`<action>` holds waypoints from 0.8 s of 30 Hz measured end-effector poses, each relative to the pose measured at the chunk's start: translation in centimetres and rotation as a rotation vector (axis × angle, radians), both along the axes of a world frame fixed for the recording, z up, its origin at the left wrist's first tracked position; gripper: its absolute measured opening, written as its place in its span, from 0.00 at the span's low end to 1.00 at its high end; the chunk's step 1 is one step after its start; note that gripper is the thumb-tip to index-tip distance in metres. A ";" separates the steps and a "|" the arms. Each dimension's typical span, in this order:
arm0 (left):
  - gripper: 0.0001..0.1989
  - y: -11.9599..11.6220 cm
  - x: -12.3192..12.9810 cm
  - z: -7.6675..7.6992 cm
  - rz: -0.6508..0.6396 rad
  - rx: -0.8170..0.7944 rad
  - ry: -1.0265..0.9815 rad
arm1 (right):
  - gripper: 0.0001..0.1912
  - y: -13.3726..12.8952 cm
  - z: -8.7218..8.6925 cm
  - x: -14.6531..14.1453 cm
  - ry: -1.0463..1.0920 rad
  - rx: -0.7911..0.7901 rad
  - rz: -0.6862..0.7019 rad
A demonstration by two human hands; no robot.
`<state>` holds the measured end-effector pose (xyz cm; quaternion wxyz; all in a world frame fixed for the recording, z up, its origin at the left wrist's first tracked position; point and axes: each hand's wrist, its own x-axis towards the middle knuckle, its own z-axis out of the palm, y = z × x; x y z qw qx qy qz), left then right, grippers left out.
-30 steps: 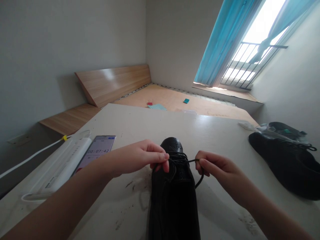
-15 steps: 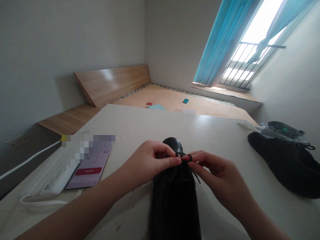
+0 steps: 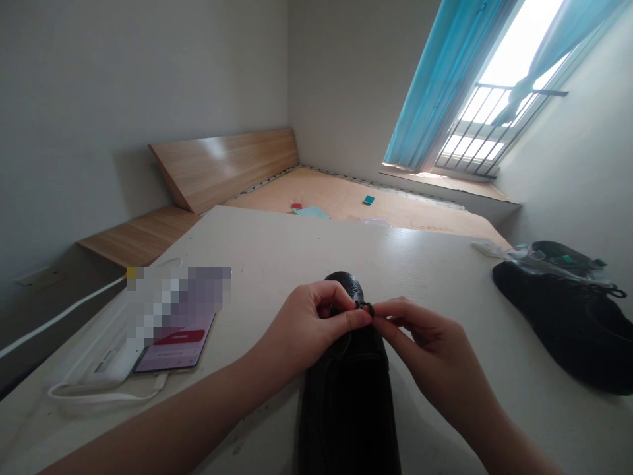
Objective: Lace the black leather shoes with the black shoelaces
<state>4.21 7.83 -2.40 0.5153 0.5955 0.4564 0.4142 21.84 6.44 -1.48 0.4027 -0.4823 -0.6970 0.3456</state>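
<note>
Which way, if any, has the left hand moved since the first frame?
Yes: the left hand has moved right in view, away from the phone on the table, and its fingers now pinch the shoelace.

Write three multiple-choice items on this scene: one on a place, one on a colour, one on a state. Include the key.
1. Where does the second black shoe lie?
A. On the white table, right of the hands
B. On the wooden platform
C. On the phone

2. What colour is the window curtain?
A. Red
B. Turquoise blue
C. Yellow

3. How do the left hand and right hand stand to the thin black lace on the black leather shoe?
A. Both pinch it
B. Only the right touches it
C. Neither touches it

1: A, it rests on the tabletop at the right.
2: B, the fabric shows turquoise.
3: A, both hands' fingertips meet at the lace.
</note>
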 end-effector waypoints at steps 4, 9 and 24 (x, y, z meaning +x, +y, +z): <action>0.11 0.0 0.1 0.2 -0.075 -0.039 -0.104 | 0.07 0.3 -0.3 0.1 0.105 -0.114 0.024; 0.06 0.0 0.1 0.1 -0.070 -0.070 -0.111 | 0.06 0.6 -0.5 0.2 0.147 -0.146 0.023; 0.12 0.0 0.2 -0.3 -0.044 -0.069 -0.067 | 0.04 0.6 1.4 -0.5 -0.193 0.066 0.038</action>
